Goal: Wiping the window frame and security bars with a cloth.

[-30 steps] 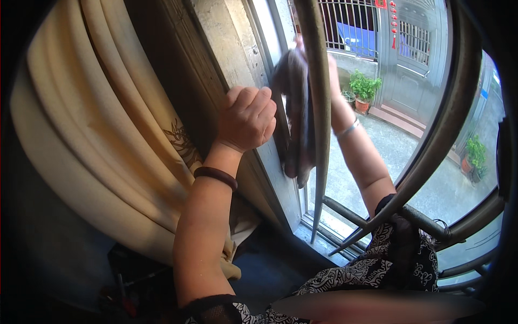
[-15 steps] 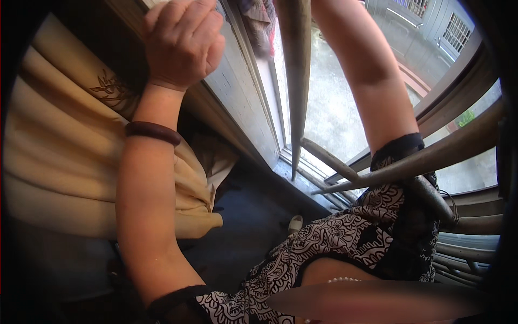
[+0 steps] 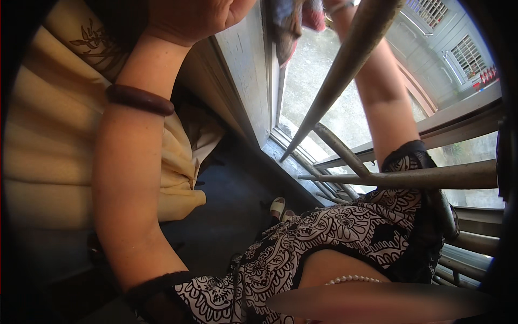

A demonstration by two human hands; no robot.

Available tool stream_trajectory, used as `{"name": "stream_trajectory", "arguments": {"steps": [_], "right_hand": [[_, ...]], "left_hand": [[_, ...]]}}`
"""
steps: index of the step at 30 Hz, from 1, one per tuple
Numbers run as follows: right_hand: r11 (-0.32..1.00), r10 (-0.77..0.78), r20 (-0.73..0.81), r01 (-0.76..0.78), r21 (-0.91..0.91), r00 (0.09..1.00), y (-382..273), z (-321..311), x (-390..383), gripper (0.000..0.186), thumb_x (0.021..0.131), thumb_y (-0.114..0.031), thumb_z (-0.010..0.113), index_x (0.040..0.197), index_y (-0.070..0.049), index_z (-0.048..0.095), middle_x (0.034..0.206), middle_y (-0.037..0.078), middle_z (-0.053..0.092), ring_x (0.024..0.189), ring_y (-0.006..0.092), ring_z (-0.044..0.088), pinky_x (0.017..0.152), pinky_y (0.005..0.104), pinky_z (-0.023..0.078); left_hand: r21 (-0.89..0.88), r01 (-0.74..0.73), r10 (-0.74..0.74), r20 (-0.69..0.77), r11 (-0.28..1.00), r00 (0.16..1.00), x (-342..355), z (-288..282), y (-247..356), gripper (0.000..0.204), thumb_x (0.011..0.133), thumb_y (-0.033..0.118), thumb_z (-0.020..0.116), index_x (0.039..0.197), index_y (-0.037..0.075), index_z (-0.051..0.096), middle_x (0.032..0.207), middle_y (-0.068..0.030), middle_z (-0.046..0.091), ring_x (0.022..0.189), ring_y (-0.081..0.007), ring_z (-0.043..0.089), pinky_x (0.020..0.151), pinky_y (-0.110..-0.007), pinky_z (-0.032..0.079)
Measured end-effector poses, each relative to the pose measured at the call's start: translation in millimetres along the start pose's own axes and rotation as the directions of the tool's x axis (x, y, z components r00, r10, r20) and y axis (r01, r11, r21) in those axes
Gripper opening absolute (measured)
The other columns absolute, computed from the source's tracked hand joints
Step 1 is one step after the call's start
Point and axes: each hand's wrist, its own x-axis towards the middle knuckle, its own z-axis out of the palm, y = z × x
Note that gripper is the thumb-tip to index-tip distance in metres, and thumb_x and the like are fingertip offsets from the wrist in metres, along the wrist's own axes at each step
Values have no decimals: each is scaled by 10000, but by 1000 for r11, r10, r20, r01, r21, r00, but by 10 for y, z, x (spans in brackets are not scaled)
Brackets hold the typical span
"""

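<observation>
At the window frame (image 3: 245,81), the left hand (image 3: 189,19) is fisted, fingers curled together near the frame's upper part, now higher in view than a second ago. The right hand is cut off at the top edge; its fingers cannot be told, though the dark cleaning cloth (image 3: 288,24) hangs there against the glass, behind the metal bars (image 3: 345,70)

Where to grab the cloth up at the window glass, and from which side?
Take the cloth by its hanging lower fold, coming from the room side. It bunches against the pane beside the frame, and the slanted metal bar crosses on its right, so that side looks cramped.
</observation>
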Motion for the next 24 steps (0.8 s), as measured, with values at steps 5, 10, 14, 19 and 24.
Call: {"name": "stream_trajectory", "arguments": {"steps": [5, 10, 14, 19, 24], "right_hand": [[985, 172, 59, -170, -38, 983, 455, -145, -1278, 300, 957, -235, 572, 1090, 33, 588, 1045, 251, 630, 980, 392, 619, 879, 429, 480], [966, 237, 344, -183, -183, 908, 831, -646, -2462, 203, 914, -111, 504, 1070, 16, 480, 958, 276, 529, 909, 468, 492, 806, 513, 396], [881, 473, 593, -333, -337, 652, 740, -1014, -3051, 233, 886, -141, 538, 1057, 14, 504, 980, 275, 545, 925, 472, 524, 807, 532, 421], [871, 489, 737, -311, -380, 466, 707, -1391, -3579, 268, 938, -218, 534, 1088, 2, 497, 1026, 262, 552, 965, 466, 568, 833, 521, 464], [822, 558, 803, -273, -500, 210, 728, -1517, -3490, 313, 975, -240, 497, 1166, 8, 493, 1127, 232, 557, 1034, 429, 590, 881, 487, 494]], "left_hand": [[-21, 2, -3, -27, 1000, 1000, 62, -57, -37, 174, 802, 201, 499, 771, 59, 593, 895, -88, 629, 792, -260, 554, 809, -411, 411], [-4, -29, 29, -63, 1000, 998, 132, 44, -73, 199, 810, 209, 485, 763, 49, 593, 889, -93, 625, 783, -259, 547, 805, -411, 413], [16, -54, 56, -131, 998, 990, 202, 162, -30, 199, 818, 189, 481, 748, 45, 599, 884, -92, 627, 774, -251, 549, 804, -413, 421], [-562, 120, -455, -506, 818, 733, 377, 415, 317, 167, 803, 158, 490, 751, 42, 599, 865, -90, 625, 761, -246, 547, 793, -404, 420], [11, -54, 54, -54, 998, 997, 350, 41, 76, 143, 791, 140, 498, 764, 43, 600, 846, -88, 623, 745, -240, 539, 766, -391, 414]]}}
